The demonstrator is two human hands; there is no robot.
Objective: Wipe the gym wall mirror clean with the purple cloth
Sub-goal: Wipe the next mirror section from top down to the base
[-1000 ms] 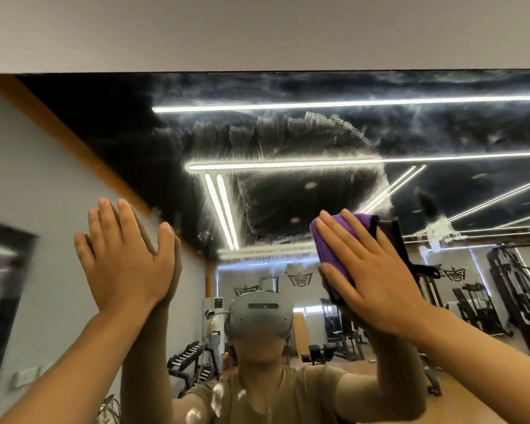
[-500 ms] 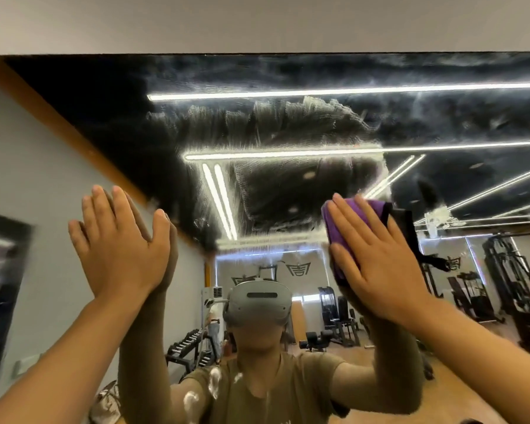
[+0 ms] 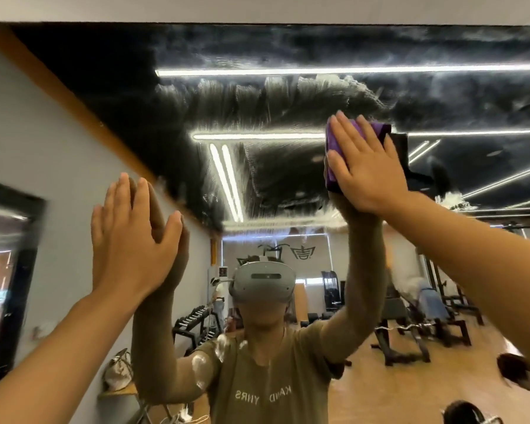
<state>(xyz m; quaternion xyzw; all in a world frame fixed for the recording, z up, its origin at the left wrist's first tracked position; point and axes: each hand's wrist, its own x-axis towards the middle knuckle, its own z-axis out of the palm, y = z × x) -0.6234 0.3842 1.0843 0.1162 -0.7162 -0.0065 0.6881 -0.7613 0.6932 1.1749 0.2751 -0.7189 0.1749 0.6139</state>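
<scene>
A: Starting at lower left of the frame: left hand (image 3: 132, 240), fingers straight and together, palm flat against the mirror (image 3: 120, 96). Holding nothing. Probably there as a brace, steadying the body for a high reach.

B: Touching the glass for certain?

A: Looks so, fingertips meeting their own reflection with no gap. Hard to swear to any pressure.

B: And toward the middle?

A: Feathery white streaks (image 3: 257, 96) fanned across the upper centre of the frame, more haze running along the top edge toward upper right. Judged as residue not yet wiped off, so plenty left to do up there.

B: Then right of centre?

A: Right hand (image 3: 364, 166), fingers spread and straight, pressing the purple cloth (image 3: 334, 148) flat against the glass. No pinch, no curl; cloth trapped between palm and mirror, folded into a pad, edges peeking out left of the fingers and above them. Flat palm likely chosen for even pressure over a wide patch.

B: Risk?

A: Cloth slipping from under an open palm on a fast stroke.
</scene>
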